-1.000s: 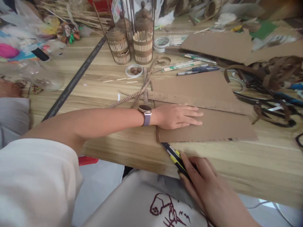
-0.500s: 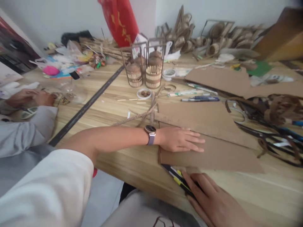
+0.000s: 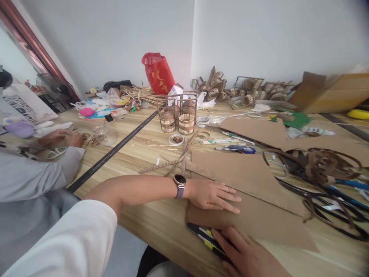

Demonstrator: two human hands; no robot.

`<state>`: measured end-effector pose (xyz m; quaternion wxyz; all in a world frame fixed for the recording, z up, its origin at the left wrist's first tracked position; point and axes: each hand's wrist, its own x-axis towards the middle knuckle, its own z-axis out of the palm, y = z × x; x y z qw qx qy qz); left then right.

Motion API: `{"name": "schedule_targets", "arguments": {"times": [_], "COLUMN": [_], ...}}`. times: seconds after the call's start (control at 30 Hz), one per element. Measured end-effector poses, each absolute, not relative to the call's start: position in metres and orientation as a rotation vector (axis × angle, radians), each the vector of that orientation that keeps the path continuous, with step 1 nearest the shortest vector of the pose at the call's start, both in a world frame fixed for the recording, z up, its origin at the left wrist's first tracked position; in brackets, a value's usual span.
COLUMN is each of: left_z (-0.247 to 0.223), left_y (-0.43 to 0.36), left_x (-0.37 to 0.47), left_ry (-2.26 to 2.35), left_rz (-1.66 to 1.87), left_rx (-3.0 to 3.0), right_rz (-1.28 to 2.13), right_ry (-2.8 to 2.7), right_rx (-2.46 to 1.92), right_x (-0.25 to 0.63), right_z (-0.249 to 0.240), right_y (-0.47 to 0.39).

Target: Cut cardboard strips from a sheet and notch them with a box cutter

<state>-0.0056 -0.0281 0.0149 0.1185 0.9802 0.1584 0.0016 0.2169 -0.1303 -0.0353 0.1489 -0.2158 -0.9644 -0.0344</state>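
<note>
My left hand (image 3: pixel 213 195) lies flat with fingers spread on a piece of brown cardboard (image 3: pixel 259 215), pressing on its left part. A second sheet of cardboard (image 3: pixel 230 167) lies just behind it. My right hand (image 3: pixel 245 248) is closed round a black-and-yellow utility knife (image 3: pixel 211 243) at the cardboard's near edge. The knife's front end points left toward the cardboard's near left corner; part of its body is hidden by my fingers. Woven strips (image 3: pixel 167 163) lie beyond my left wrist.
Small slatted baskets (image 3: pixel 186 124) in frames stand ahead, near a dish of brown balls (image 3: pixel 176 140). Pens (image 3: pixel 236 148) lie behind the cardboard. Brown strips and cords (image 3: pixel 325 165) tangle at right. A co-worker's hands (image 3: pixel 72 138) work at left. A red bag (image 3: pixel 158 73) stands against the wall.
The camera view has tilted up, so the table sits lower and more wall shows. My left hand stays flat on the cardboard, and my right hand keeps the utility knife at its near edge.
</note>
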Motion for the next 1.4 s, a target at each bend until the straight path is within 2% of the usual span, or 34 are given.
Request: {"name": "schedule_targets", "arguments": {"times": [0.3,0.43,0.57,0.7,0.83,0.97,1.13,1.27,1.4], "left_z": [0.010,0.007,0.018,0.033,0.030,0.017,0.014,0.021,0.033], "left_y": [-0.025,-0.032,-0.059,-0.099,-0.128,-0.136,-0.128,-0.115,-0.106], "left_x": [-0.005,-0.019,-0.037,-0.040,-0.040,-0.049,-0.053,-0.044,-0.036], "left_ry": [0.491,0.620,0.976,1.293,1.614,1.646,1.438,1.414,1.620], "left_rz": [0.071,0.304,0.586,0.524,0.576,0.686,0.863,0.984,0.980], "left_rx": [2.728,2.625,2.497,2.428,2.107,1.631,1.090,0.944,1.146], "right_rz": [0.270,0.422,0.283,0.021,-0.146,-0.195,0.235,0.486,0.617], "right_ry": [-2.938,-2.867,-2.629,-2.521,-2.440,-2.149,-1.998,-1.924,-1.885], "right_rx": [-0.597,-0.714,-0.930,-1.153,-1.256,-1.505,-1.933,-1.910,-1.787], "right_x": [0.211,0.243,0.285,0.296,0.286,0.300,0.326,0.319,0.311], "right_z": [0.001,0.019,0.031,0.031,0.017,0.005,0.002,0.001,0.003], "right_y": [-0.127,-0.121,-0.090,-0.045,-0.014,-0.007,-0.009,-0.014,-0.018]}}
